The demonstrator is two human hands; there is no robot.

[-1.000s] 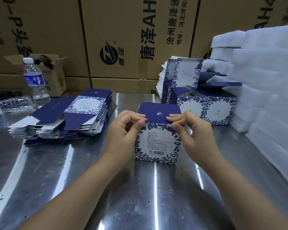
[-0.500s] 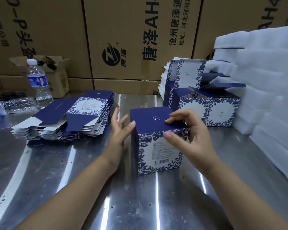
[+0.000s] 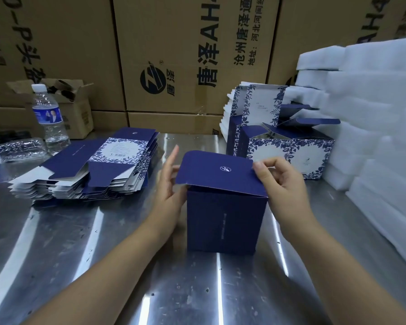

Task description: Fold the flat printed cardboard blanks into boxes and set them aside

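Observation:
A dark blue folded box (image 3: 225, 221) stands upright on the steel table (image 3: 103, 266), its plain blue side facing me and its lid flap (image 3: 218, 172) lifted a little. My left hand (image 3: 169, 191) lies flat against the box's left side with straight fingers. My right hand (image 3: 281, 184) pinches the right edge of the lid flap. A stack of flat printed blanks (image 3: 92, 170) lies to the left. Finished boxes (image 3: 288, 148) with open tops stand at the back right.
A water bottle (image 3: 48, 118) and a crushed plastic bottle (image 3: 17, 150) are at the far left. White foam blocks (image 3: 373, 127) pile up along the right. Large brown cartons (image 3: 174, 55) wall off the back, with a small open carton (image 3: 73, 104) beside the bottle.
The box has been turned so its plain blue side faces me instead of the floral panel. Its lid, pressed down before, now stands slightly raised with my right hand at its edge.

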